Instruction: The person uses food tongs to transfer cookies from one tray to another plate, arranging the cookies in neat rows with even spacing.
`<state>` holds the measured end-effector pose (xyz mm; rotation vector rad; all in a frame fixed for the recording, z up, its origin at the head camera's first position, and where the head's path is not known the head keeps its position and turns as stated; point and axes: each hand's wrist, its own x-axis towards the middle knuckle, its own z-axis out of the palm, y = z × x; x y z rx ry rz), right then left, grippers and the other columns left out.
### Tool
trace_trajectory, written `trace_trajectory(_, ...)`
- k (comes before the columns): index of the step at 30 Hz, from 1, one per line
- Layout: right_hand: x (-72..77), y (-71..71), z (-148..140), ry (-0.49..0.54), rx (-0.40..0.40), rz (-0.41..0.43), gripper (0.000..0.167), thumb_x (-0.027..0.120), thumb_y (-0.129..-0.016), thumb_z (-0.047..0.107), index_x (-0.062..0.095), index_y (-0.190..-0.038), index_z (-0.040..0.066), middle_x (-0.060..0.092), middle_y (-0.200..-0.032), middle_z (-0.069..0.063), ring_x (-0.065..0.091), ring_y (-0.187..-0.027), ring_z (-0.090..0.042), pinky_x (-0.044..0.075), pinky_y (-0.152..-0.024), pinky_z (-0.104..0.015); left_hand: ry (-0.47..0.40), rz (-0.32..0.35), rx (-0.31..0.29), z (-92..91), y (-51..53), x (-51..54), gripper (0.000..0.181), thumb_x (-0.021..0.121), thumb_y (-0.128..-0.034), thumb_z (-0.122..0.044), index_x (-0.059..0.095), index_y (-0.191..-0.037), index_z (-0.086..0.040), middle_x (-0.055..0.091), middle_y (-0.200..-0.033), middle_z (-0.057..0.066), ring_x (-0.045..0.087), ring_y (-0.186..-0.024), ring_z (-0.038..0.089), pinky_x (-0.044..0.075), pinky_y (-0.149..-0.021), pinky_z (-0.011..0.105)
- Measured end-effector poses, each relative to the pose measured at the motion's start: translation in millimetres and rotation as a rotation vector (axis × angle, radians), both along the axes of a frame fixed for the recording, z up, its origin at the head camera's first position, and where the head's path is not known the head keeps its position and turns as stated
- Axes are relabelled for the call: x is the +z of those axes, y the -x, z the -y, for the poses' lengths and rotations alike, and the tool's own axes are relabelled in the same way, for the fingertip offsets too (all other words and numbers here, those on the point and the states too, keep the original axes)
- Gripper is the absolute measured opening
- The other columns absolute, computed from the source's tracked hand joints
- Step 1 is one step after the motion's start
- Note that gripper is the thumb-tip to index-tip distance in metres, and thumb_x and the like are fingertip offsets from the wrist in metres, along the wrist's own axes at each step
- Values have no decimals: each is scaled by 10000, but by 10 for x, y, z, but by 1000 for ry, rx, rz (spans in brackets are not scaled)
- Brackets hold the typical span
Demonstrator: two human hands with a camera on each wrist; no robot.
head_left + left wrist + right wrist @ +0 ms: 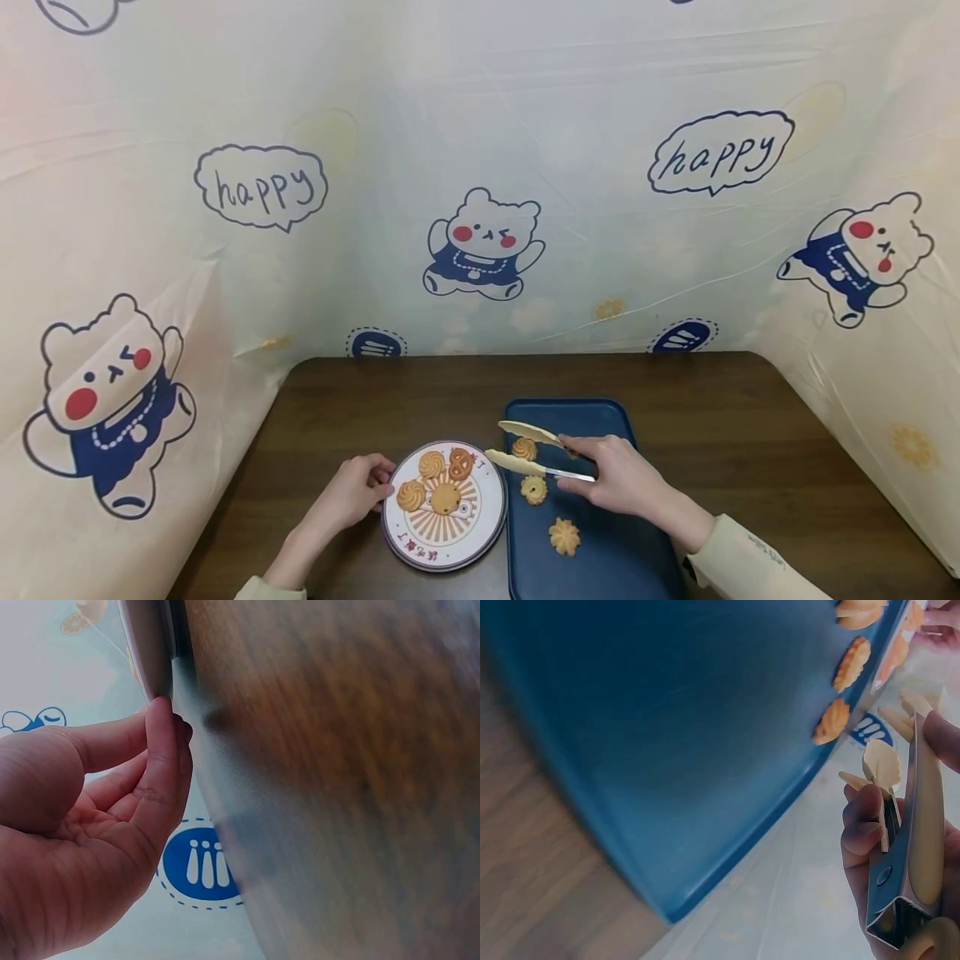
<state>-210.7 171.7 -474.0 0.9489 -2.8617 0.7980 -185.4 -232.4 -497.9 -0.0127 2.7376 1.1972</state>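
My left hand (pixel 352 493) pinches the left rim of a white plate (pixel 482 521) with a printed sun pattern; the left wrist view shows thumb and fingers at its edge. On the plate lie a pretzel-shaped cookie (pixel 461 463), two swirl cookies (pixel 411 495) and a round cookie (pixel 445 498). My right hand (pixel 622 477) grips metal tongs (pixel 558 474) with cream tips. The tips stand apart with nothing visibly between them, over the left edge of a blue tray (pixel 607 542). Three cookies lie on the tray, among them a star-shaped cookie (pixel 564 537).
Plate and tray sit side by side on a dark wooden table (pixel 337 400), the tray on the right. Behind and at both sides hangs a pale curtain (pixel 600 250) printed with bears. The plate seems to have another rim beneath it.
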Motion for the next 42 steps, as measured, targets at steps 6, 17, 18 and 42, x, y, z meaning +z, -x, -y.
trace_trajectory(6,-69,34,-147,-10,-18,-10,584,745,-888,420,637,-1316,37,701,-1180,-104,627,-792,-123,464,-640,-254,5,5,0,-4,1,3,194,713,-868,55,671,-1056,33,581,-825,54,570,-703,163,560,-549,301)
trace_trajectory(17,-152,33,-272,-23,-47,57,622,733,-885,464,628,-1328,41,700,-1173,-118,456,-566,-31,370,-474,-221,1,-4,6,-4,-14,3,186,709,-862,71,676,-1041,31,578,-814,57,572,-696,169,559,-543,299)
trace_trajectory(18,-161,31,-278,-26,-48,53,625,729,-886,472,629,-1327,40,699,-1175,-116,477,-589,-35,386,-498,-219,2,-2,4,-6,-14,5,186,709,-864,69,676,-1043,30,578,-815,56,572,-697,167,559,-544,299)
trace_trajectory(42,-206,26,-318,-40,-41,26,599,724,-893,461,644,-1308,37,679,-1227,-126,674,-992,-151,552,-732,-317,-32,-29,1,3,-11,-36,177,693,-859,95,674,-1023,33,575,-803,59,576,-683,163,553,-527,288)
